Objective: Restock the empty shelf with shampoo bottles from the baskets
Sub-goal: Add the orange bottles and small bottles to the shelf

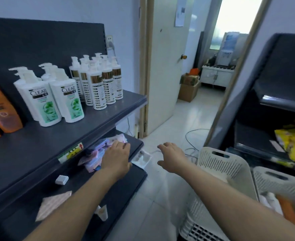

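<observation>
Flanking two empty hands (116, 154) (171, 158): four CLEAR bottles (45, 101), two white baskets (219, 164).

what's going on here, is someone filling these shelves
A person is restocking shampoo. Orange bottles and white pump bottles already stand on the upper shelf. Both hands are empty: the left hand reaches over packets on the lower shelf, the right hand is open above the floor beside the white baskets.
</observation>
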Available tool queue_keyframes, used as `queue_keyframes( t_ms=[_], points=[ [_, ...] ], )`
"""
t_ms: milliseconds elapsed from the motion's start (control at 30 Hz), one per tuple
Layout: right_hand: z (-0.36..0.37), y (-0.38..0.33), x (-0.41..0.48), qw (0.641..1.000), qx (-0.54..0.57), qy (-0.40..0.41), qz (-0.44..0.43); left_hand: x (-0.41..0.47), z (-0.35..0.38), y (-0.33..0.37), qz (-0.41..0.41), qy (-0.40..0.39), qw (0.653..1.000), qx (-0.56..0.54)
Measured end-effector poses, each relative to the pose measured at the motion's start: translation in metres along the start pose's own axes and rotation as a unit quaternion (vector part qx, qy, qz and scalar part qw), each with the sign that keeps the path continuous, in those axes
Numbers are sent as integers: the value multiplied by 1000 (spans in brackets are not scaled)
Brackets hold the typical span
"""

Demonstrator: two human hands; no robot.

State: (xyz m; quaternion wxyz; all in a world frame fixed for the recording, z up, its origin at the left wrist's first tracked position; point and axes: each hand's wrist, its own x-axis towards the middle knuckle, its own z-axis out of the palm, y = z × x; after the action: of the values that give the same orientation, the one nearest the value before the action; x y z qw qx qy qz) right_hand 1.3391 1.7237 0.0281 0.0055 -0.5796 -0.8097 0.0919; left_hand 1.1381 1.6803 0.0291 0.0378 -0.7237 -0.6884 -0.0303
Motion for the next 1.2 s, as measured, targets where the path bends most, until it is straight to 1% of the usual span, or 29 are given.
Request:
queue_keyframes(
  t_ms=[200,500,667,800,900,1033,1200],
  points=[
    [8,77,-59,994,20,3,106,11,12,82,88,-36,995,-24],
    [9,217,-136,971,45,6,236,42,30,247,204,-53,976,-55],
    [7,298,-175,959,36,-7,282,57,43,343,247,-75,964,-68],
    [12,355,-202,946,50,-16,321,60,53,408,279,-95,952,-77],
    [15,390,-219,934,85,-13,346,64,61,446,292,-115,946,-83],
    [25,425,-234,923,111,-15,367,67,68,491,323,-127,936,-60],
    [42,460,-235,905,144,-34,398,85,105,539,347,-182,916,-82]
  ],
)
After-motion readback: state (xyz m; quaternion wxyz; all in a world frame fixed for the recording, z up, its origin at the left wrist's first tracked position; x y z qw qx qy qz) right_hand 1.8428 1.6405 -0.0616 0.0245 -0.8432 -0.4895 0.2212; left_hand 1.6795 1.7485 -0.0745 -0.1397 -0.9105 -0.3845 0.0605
